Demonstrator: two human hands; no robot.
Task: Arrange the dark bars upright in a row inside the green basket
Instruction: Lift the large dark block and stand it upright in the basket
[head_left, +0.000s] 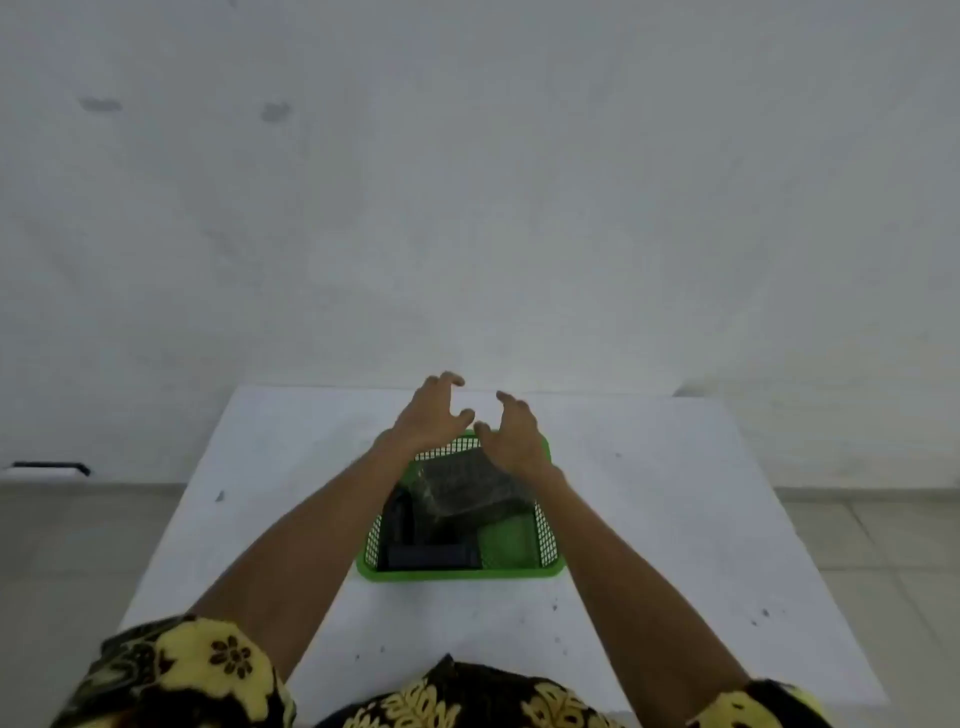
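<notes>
Dark bars (431, 556), green mesh basket (545, 530)

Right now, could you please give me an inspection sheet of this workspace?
Surface: white table, a few dark specks.
Job's things: green basket mid-table; dark bars inside, lying or leaning, not in an upright row.
Clutter: nothing seen.
Grippers: left hand and right hand open, empty, above the basket's far end.
Cables: nothing seen.
Surroundings: pale wall, tiled floor, dark object at far left.
</notes>
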